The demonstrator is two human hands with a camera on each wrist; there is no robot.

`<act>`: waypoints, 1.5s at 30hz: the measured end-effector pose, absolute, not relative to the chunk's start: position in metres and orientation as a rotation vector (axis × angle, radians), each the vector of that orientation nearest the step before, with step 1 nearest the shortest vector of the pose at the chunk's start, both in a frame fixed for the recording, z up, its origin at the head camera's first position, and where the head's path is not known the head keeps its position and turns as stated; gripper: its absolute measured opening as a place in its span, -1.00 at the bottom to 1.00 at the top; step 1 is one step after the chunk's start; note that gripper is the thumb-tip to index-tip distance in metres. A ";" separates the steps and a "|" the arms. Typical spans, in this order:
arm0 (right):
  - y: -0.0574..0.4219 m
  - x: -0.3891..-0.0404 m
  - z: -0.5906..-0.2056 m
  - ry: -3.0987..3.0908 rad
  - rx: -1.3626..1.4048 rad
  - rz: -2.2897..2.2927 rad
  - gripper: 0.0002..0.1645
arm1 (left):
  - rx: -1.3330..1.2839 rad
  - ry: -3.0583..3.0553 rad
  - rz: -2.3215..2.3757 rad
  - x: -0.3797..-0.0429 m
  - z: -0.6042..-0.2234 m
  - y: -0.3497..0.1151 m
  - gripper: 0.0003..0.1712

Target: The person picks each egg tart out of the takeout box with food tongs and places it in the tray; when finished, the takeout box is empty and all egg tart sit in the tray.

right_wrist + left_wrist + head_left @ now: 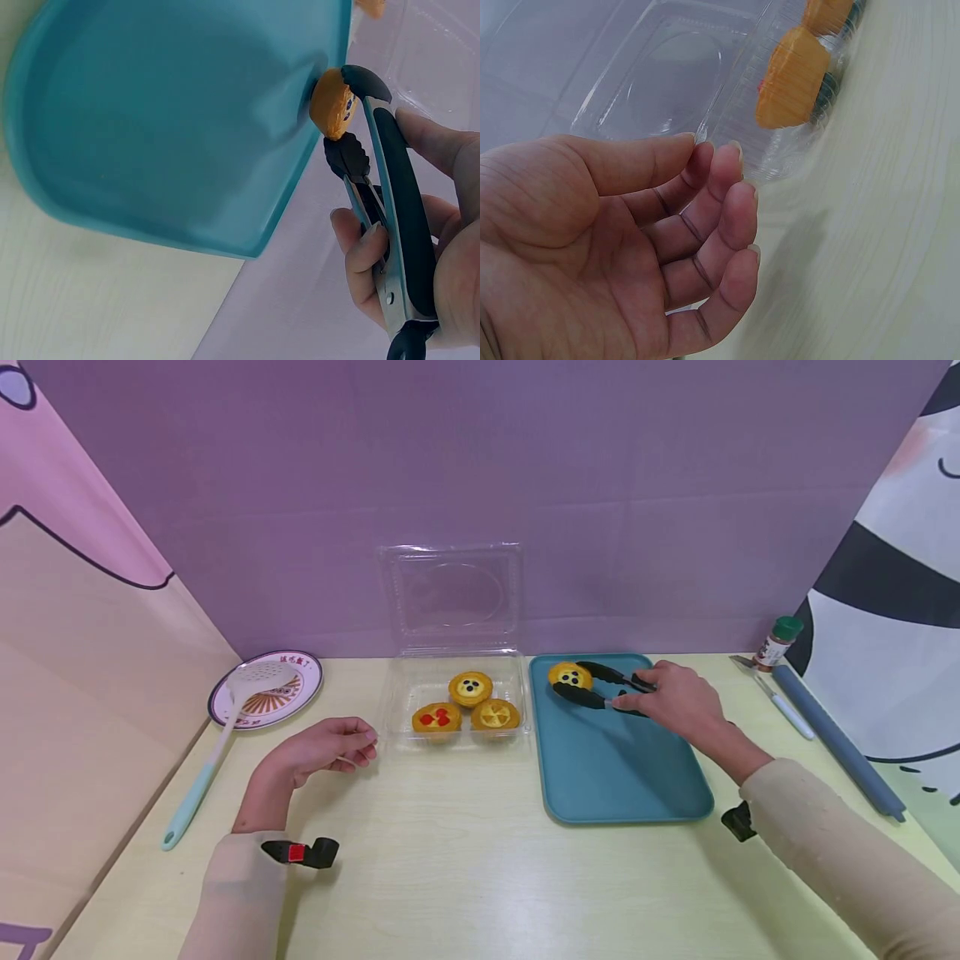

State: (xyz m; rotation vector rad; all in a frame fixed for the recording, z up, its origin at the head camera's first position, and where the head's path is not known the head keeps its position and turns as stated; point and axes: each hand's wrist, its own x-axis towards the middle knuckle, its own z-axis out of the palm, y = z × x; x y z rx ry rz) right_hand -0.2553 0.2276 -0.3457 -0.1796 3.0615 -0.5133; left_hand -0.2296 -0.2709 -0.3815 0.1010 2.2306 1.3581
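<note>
My right hand [682,700] grips black-and-silver tongs [401,217], whose dark tips stand on either side of an egg tart [570,677] with dark dots on top. This tart is at the back left of a teal tray [622,777]; whether it touches the tray I cannot tell. My left hand [322,750], fingers loosely curled and holding nothing, hovers left of a clear plastic box [401,693] with its lid [457,597] raised. Inside the box are a tart with red pieces [437,718], a dotted tart [470,688] and a tart with yellow wedges [495,715].
A white skimmer [197,797] with a mint handle leans on a patterned plate [303,697] at the left. Right of the tray lie a small white-handled knife [791,714] and a grey-blue rod [840,743], near a green-capped jar [776,643]. A purple backdrop [637,510] stands behind the table.
</note>
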 end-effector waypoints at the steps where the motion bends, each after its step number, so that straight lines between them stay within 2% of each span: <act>1: 0.227 -0.255 -0.346 3.063 -0.181 -0.515 -0.06 | 0.100 2.229 1.360 -0.230 -0.382 -0.271 -0.64; 45: 0.214 -0.261 -0.352 3.074 -0.225 -0.486 -0.08 | 0.092 2.236 1.354 -0.231 -0.383 -0.271 -0.63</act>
